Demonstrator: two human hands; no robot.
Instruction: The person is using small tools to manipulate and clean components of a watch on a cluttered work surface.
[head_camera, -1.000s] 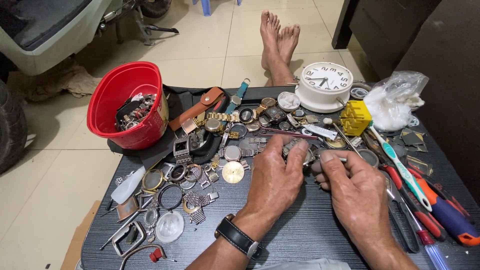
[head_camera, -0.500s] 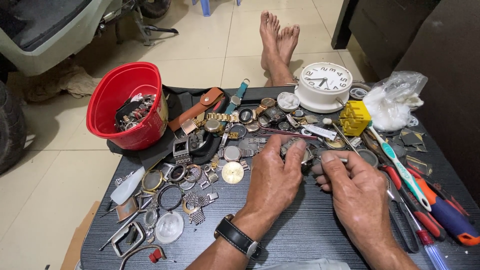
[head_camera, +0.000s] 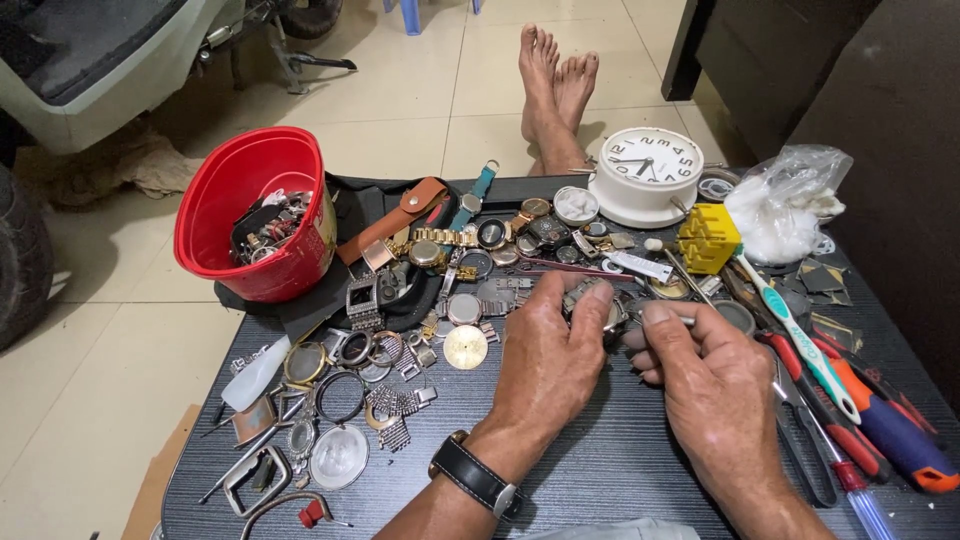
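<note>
My left hand (head_camera: 548, 355), with a black-strapped wristwatch (head_camera: 478, 478) on its wrist, pinches a small round metal watch case (head_camera: 592, 302) against the dark table (head_camera: 600, 470). Beside it, my right hand (head_camera: 705, 378) grips a thin metal tool (head_camera: 668, 316) whose tip points at that case. The two hands almost touch at the fingertips. The fingers hide most of the case. Loose watches, bezels and strap pieces (head_camera: 440, 300) lie just left of and beyond the hands.
A red bucket (head_camera: 250, 215) of watch parts stands at the table's far left. A white alarm clock (head_camera: 645, 172), a yellow block (head_camera: 708, 238) and a plastic bag (head_camera: 785, 205) sit at the far right. Screwdrivers (head_camera: 890, 430), pliers and a toothbrush (head_camera: 800, 335) lie along the right edge. Bare feet (head_camera: 555, 85) rest on the floor beyond.
Both hands stay in place over the watch case. Only the fingertips shift slightly around it.
</note>
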